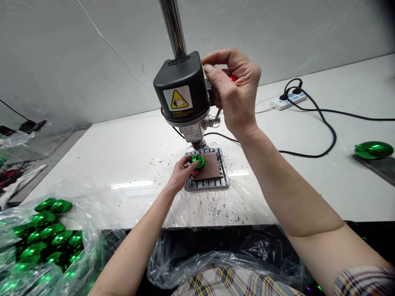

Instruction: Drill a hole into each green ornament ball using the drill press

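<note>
A white bench [129,164] fills the room's middle, and on it stands 1 small drill press [182,92], its black head riding a shiny steel column. Everything else I place from that press. Under its chuck sits a grey slotted base plate [224,181] with 1 brown pad [210,166] on top, and dark shavings lie scattered around the plate. A clear plastic sheet [216,246] hangs over the bench edge in front of the press. Down to the left of the press, an open plastic bag [46,234] holds a heap of glossy green pieces, too many and too overlapped to count. Far right of the press lies 1 more green piece [373,149]; behind the press on the right sits 1 white power strip [291,100] with black cables trailing off.

The right hand [236,92] is closed around the press's red-knobbed lever [232,78], beside the head. The left hand [182,172] pinches 1 small green part [198,161] directly beneath the chuck, pressing it to the pad. That part looks light, hard and slick, likely thin-walled plastic that could skid or crack, so a grip on its rim, fingers clear of the bit, seems wisest.
</note>
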A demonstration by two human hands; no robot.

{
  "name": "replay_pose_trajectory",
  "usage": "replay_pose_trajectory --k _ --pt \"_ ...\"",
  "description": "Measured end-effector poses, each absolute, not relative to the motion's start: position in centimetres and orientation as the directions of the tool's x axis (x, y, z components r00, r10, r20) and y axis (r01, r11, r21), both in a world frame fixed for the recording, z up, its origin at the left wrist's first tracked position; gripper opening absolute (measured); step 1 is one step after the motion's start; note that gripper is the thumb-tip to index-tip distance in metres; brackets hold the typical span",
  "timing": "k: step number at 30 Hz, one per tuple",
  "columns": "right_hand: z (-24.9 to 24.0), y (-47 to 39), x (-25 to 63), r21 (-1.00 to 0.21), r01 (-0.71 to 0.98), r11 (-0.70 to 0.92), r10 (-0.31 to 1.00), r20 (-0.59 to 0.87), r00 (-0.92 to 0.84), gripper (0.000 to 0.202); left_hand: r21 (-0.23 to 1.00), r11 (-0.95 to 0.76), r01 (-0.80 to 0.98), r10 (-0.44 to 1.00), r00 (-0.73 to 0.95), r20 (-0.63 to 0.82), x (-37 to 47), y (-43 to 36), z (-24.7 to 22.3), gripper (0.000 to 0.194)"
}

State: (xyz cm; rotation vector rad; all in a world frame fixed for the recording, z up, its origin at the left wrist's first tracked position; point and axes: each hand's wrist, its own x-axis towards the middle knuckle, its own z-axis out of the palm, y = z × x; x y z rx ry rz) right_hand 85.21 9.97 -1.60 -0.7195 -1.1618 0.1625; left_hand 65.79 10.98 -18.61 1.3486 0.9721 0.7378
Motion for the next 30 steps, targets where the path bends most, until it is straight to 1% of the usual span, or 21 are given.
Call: replay_pose_trajectory --k 2,5,8,10,15,19,21,23,25,30 --pt "-1.7 10.0 85.3 -0.609 0.290 0.738 0.483 0.777 0.403 0.005 0.985 0.079 0.155 0.889 0.437 -0.140 66.2 10.8 -18.5 0.063" --pt "-1.8 10.0 85.4 -0.618 0.343 0.708 0.496 0.780 0.381 0.020 0.963 -0.047 0.265 0.900 0.429 -0.074 66.7 10.2 -18.5 0.061" --pt "-1.8 10.0 85.4 -0.600 0.321 0.733 0.481 0.790 0.379 0.023 0.921 -0.207 0.329 0.908 0.416 0.056 67.1 9.6 -18.5 0.052" --pt "-1.8 9.9 85.3 -0.602 0.286 0.745 0.482 0.783 0.393 0.018 0.903 -0.243 0.355 0.911 0.403 0.087 67.4 9.2 -18.5 0.050" --pt "-1.7 9.3 84.9 -0.640 0.242 0.729 0.512 0.745 0.427 0.008 0.881 -0.252 0.400 0.919 0.385 0.088 67.6 8.7 -18.3 0.050" --pt "-2.0 8.2 84.3 -0.570 0.190 0.799 0.454 0.781 0.429 0.012 0.885 -0.252 0.392 0.917 0.390 0.088 67.7 8.7 -18.1 0.050" --pt "-2.6 7.6 83.9 -0.551 0.261 0.792 0.417 0.802 0.428 0.018 0.895 -0.246 0.371 0.918 0.386 0.092 67.8 8.7 -18.1 0.049" --pt "-3.3 7.1 83.6 -0.551 0.377 0.745 0.388 0.817 0.426 0.026 0.910 -0.229 0.346 0.920 0.382 0.086 67.8 8.7 -18.2 0.049" --pt "-4.1 6.7 83.3 -0.555 0.446 0.703 0.372 0.821 0.434 0.030 0.922 -0.217 0.321 0.920 0.383 0.084 67.9 8.7 -18.3 0.048" --pt "-5.9 5.8 82.8 -0.541 0.458 0.706 0.333 0.824 0.459 0.018 0.929 -0.223 0.297 0.918 0.385 0.097 67.9 8.6 -18.4 0.046"
